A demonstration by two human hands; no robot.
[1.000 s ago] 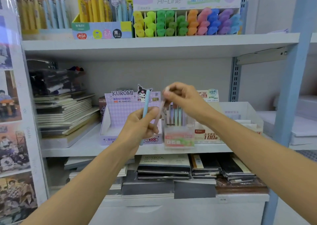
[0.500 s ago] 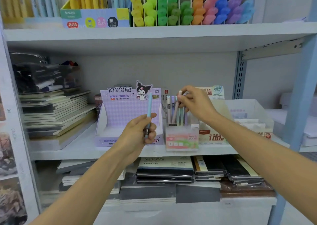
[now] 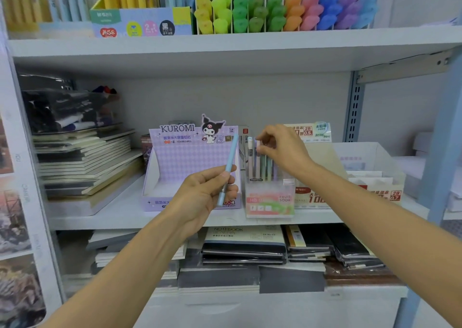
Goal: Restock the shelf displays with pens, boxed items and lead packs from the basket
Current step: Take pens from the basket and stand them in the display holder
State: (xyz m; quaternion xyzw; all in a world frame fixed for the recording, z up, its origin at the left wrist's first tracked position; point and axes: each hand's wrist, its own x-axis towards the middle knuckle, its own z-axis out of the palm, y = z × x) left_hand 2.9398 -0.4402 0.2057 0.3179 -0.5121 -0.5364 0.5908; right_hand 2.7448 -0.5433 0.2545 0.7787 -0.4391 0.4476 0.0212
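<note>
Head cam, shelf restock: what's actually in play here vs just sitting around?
In play: left hand gripping blue pen; right hand pinching a pastel pen standing in the clear pen holder.
Lying about: highlighters on the upper shelf; notebook stack at left; wrapped notebooks below.

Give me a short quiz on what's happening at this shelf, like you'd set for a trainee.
1. Fill in: the purple display box carries the printed name ____.
2. True or false: the left hand grips a blue pen.
3. What is the right hand doing? A: reaching inside the purple display box. B: pinching the top of a pale pen that stands in the clear pen holder. C: taking hold of the blue pen.

Key: 1 KUROMI; 2 true; 3 B.
</note>
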